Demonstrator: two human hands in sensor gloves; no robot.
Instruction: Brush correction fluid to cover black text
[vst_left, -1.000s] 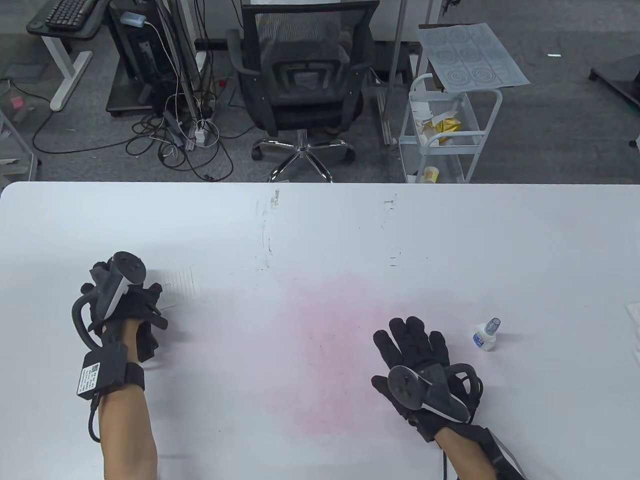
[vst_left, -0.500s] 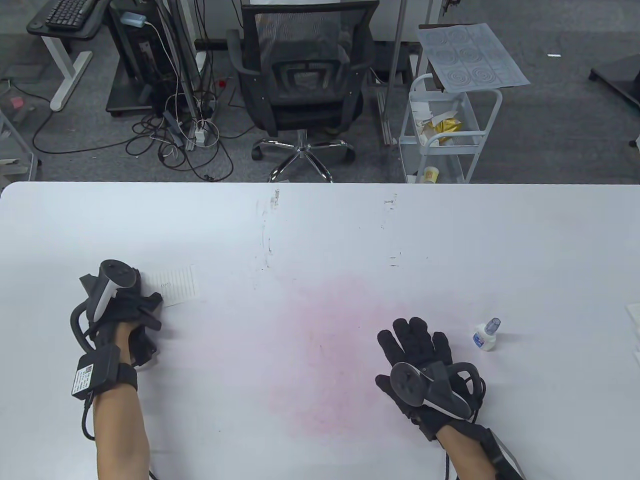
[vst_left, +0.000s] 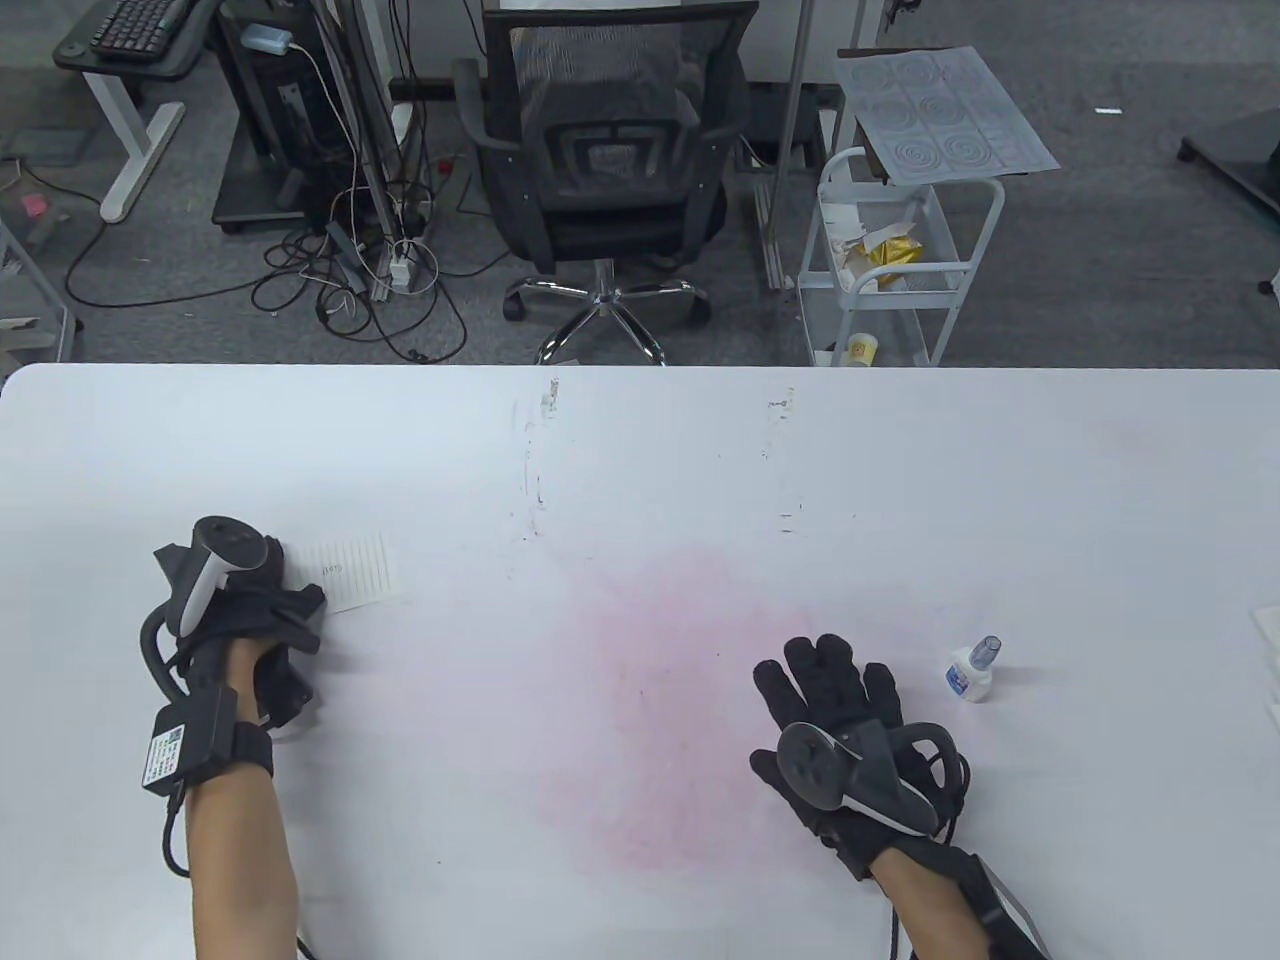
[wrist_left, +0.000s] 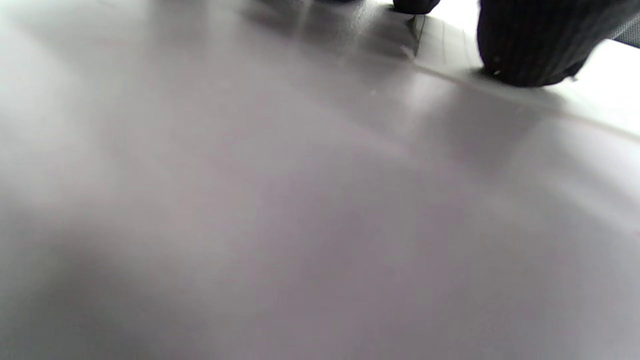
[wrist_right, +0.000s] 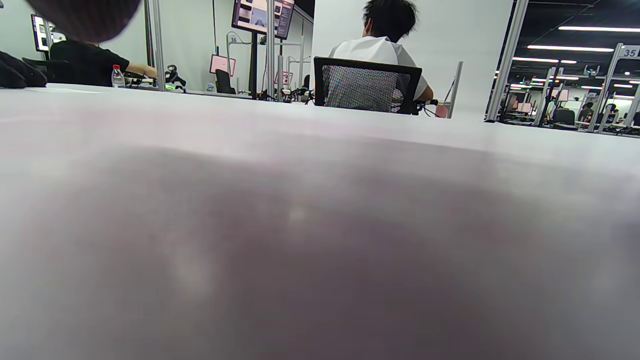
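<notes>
Chair (vst_left: 610, 170) and cart (vst_left: 900, 260) stand beyond table (vst_left: 700, 460).

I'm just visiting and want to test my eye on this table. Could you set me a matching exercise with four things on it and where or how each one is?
Things:
1. correction fluid bottle
2. lined paper slip
3. left hand
4. right hand

Places or states:
A. lies flat on the table, fingers spread, holding nothing
B. stands capped, just right of the flat hand
C. its fingertips rest on the edge of the paper
D. lies at the table's left, a little dark writing on it

Pairs: 1-B, 2-D, 3-C, 4-A
</notes>
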